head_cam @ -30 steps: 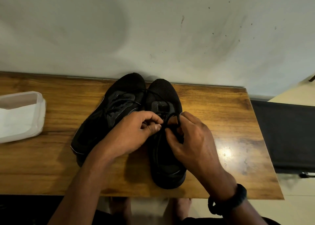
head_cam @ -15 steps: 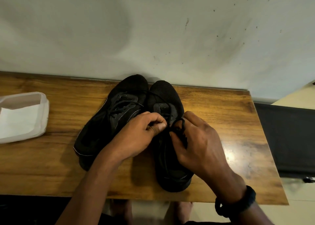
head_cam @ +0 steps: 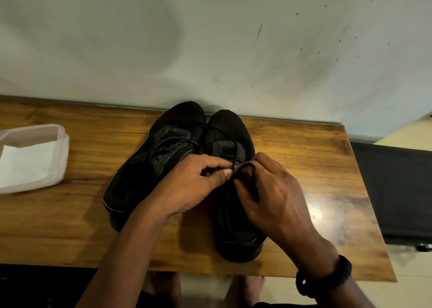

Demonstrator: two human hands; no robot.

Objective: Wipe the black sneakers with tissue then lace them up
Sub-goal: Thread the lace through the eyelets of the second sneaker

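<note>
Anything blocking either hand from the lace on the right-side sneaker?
Nothing visible: the left hand and right hand both pinch the lace above the right-side sneaker; the other sneaker lies beside it, not between.

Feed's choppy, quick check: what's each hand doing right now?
Left hand: fingers pinch the black lace of the right-side sneaker.
Right hand: fingers hold a loop of that lace.
</note>
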